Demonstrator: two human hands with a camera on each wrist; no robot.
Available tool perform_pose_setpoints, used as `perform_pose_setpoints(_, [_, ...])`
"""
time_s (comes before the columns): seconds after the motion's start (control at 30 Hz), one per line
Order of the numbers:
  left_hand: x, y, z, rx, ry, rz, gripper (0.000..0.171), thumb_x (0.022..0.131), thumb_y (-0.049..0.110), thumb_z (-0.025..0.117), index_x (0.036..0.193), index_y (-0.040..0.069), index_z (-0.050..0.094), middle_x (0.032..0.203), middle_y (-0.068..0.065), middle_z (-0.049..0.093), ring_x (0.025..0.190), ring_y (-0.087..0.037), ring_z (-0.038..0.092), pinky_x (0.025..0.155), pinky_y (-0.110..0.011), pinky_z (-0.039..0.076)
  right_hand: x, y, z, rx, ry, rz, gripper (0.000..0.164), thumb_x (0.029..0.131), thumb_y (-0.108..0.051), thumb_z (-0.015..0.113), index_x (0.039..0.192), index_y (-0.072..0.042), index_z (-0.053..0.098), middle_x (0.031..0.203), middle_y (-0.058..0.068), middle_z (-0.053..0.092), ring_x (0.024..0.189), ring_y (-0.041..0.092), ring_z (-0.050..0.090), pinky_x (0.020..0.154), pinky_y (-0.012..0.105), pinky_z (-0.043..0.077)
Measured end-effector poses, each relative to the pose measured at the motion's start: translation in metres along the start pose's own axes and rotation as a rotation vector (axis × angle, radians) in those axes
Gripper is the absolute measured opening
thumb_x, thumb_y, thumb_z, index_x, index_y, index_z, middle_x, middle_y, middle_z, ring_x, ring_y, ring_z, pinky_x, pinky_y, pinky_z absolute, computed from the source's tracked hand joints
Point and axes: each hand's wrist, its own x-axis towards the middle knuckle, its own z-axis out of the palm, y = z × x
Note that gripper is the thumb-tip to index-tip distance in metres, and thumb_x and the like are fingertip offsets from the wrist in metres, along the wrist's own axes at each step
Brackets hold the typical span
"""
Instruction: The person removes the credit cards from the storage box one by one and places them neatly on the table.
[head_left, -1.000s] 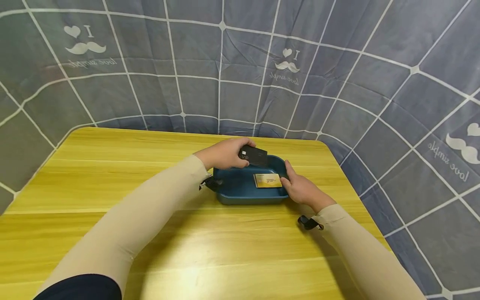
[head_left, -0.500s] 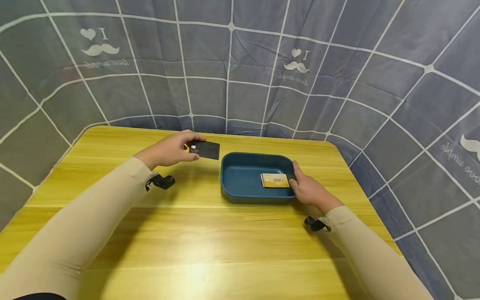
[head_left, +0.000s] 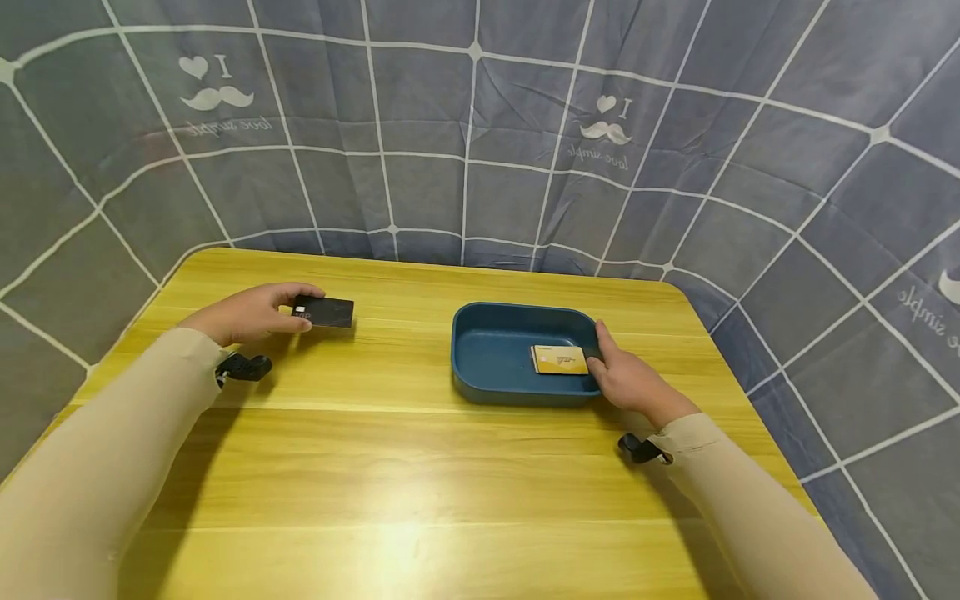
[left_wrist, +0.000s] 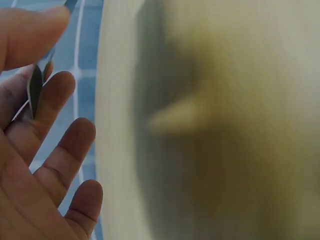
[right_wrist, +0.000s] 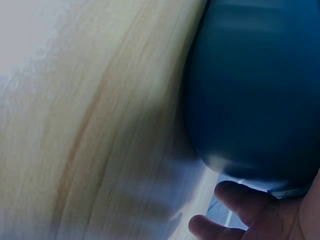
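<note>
Between the thumb and fingers of my left hand (head_left: 258,314) is a black card (head_left: 330,312) marked VIP, held above the left part of the table. The left wrist view shows the card (left_wrist: 35,90) edge-on, with the other fingers spread. My right hand (head_left: 637,379) grips the right end of a blue rectangular bin (head_left: 517,398), thumb over the rim. In the right wrist view the bin's outer wall (right_wrist: 255,100) fills the upper right, beside the hand (right_wrist: 265,215). Inside the bin, near its right end, lies a small stack of cards, a yellow card (head_left: 561,360) on top.
Everything is over a yellow wood-grain table (head_left: 375,467). A grey curtain with a white grid (head_left: 420,125) hangs behind the table's far edge and around its sides. Black cameras (head_left: 246,367) are strapped at both wrists.
My left hand has carried the black card from over the bin leftward, away to the left part of the table. The right hand stays on the bin's end; the head view has shifted slightly.
</note>
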Motion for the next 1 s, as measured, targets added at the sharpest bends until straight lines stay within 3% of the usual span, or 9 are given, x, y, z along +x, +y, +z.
perform_pose_setpoints(0.17, [-0.011, -0.022, -0.006, -0.008, -0.009, -0.02, 0.065, 0.103, 0.035, 0.069, 0.158, 0.009, 0.045, 0.145, -0.027, 0.053, 0.113, -0.032, 0.056, 0.092, -0.042, 0.044, -0.005, 0.0, -0.003, 0.007, 0.002, 0.003, 0.073, 0.115, -0.03, 0.034, 0.167, 0.002, -0.008, 0.167, 0.034, 0.026, 0.147, 0.053, 0.042, 0.121, 0.064, 0.032])
perform_pose_setpoints(0.4, [-0.02, -0.032, -0.011, 0.037, -0.033, -0.04, 0.065, 0.103, 0.032, 0.07, 0.158, 0.009, 0.043, 0.159, -0.034, 0.038, 0.135, -0.048, 0.046, 0.106, -0.063, 0.04, -0.01, 0.0, -0.004, -0.001, 0.008, 0.013, 0.074, 0.115, -0.03, 0.034, 0.166, 0.003, -0.008, 0.166, 0.035, 0.026, 0.147, 0.053, 0.042, 0.121, 0.064, 0.032])
perform_pose_setpoints(0.7, [-0.025, -0.049, -0.012, 0.059, -0.061, -0.026, 0.06, 0.101, 0.023, 0.071, 0.153, 0.004, 0.048, 0.16, -0.039, 0.031, 0.143, -0.058, 0.033, 0.112, -0.072, 0.029, -0.012, -0.004, 0.002, 0.002, 0.011, 0.018, 0.074, 0.115, -0.03, 0.034, 0.167, 0.001, -0.008, 0.166, 0.035, 0.027, 0.146, 0.053, 0.043, 0.121, 0.064, 0.033])
perform_pose_setpoints(0.93, [-0.029, -0.06, -0.012, 0.005, -0.088, -0.035, 0.058, 0.099, 0.017, 0.072, 0.151, 0.004, 0.05, 0.166, -0.037, 0.022, 0.149, -0.07, 0.001, 0.116, -0.082, 0.009, -0.015, -0.008, 0.007, 0.015, -0.002, 0.027, 0.074, 0.115, -0.031, 0.034, 0.167, -0.002, -0.012, 0.167, 0.034, 0.027, 0.146, 0.053, 0.043, 0.121, 0.064, 0.033])
perform_pose_setpoints(1.0, [-0.031, -0.062, -0.012, -0.004, -0.093, -0.035, 0.059, 0.099, 0.017, 0.072, 0.151, 0.004, 0.05, 0.167, -0.036, 0.02, 0.15, -0.069, -0.001, 0.116, -0.082, 0.008, -0.016, -0.01, 0.007, 0.024, -0.001, 0.027, 0.074, 0.115, -0.03, 0.034, 0.167, -0.003, -0.012, 0.168, 0.033, 0.025, 0.148, 0.053, 0.041, 0.122, 0.064, 0.031])
